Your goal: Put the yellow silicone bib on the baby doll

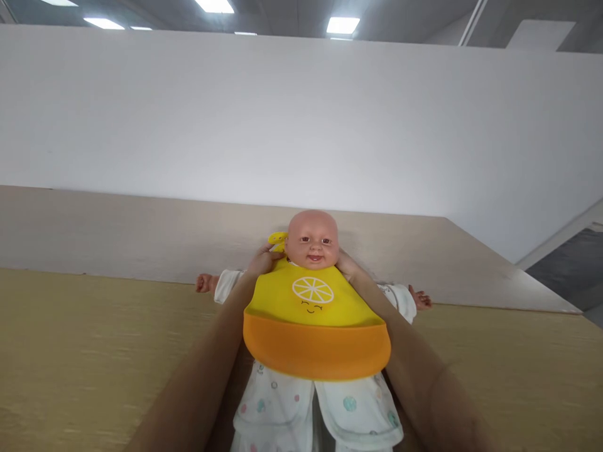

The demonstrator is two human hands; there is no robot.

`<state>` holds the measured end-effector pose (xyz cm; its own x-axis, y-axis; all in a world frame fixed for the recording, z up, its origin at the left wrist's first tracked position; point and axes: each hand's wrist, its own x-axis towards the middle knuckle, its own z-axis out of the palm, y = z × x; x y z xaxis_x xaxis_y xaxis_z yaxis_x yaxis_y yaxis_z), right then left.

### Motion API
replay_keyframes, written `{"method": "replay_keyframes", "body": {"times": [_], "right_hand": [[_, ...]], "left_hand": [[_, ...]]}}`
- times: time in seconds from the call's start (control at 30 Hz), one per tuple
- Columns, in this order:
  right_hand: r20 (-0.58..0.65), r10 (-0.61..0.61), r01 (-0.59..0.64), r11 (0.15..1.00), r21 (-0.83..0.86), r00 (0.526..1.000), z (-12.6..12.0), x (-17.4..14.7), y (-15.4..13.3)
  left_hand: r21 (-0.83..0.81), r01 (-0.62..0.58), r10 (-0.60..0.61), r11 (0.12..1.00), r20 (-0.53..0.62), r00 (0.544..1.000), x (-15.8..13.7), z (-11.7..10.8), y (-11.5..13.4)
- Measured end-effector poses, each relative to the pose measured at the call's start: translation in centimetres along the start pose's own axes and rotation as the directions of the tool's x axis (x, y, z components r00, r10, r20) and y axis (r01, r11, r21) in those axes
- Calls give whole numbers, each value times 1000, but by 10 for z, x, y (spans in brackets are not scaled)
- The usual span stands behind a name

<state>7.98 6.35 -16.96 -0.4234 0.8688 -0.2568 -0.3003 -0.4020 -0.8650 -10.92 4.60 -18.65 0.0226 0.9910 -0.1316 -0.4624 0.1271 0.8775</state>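
A baby doll (312, 235) lies on its back, head away from me and arms spread to both sides. Over its chest is a yellow silicone bib (277, 295) with a white citrus slice, a smiling face and an orange catch pocket (315, 348). My left hand (264, 259) is closed at the neck on the left, gripping the bib's neck strap, whose holed end (277, 238) sticks up beside the doll's head. On the other side, my right hand (347, 265) reaches behind the neck; its fingers are hidden. The doll wears a white outfit (277, 402) with coloured dots.
The doll rests on a wooden table (94, 351) with a paler board-like strip (117, 229) along the back. Behind it rises a white partition (301, 125). A dark floor area (570, 270) shows past the table's right end.
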Motion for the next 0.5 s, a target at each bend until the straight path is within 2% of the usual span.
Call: {"method": "replay_keyframes", "body": {"times": [0.17, 0.33, 0.4, 0.5], "right_hand": [[40, 5, -8, 998, 63, 999, 3, -2, -1], [10, -75, 74, 994, 77, 997, 2, 1, -1], [-1, -95, 95, 994, 60, 995, 0, 4, 0], [56, -103, 101, 994, 43, 993, -6, 10, 1]], "left_hand": [[13, -23, 23, 1000, -1, 1000, 2, -1, -4], [21, -17, 17, 1000, -1, 1000, 4, -3, -6], [-10, -23, 23, 1000, 9, 1000, 5, -3, -6], [-95, -34, 39, 995, 46, 998, 6, -3, -5]]}}
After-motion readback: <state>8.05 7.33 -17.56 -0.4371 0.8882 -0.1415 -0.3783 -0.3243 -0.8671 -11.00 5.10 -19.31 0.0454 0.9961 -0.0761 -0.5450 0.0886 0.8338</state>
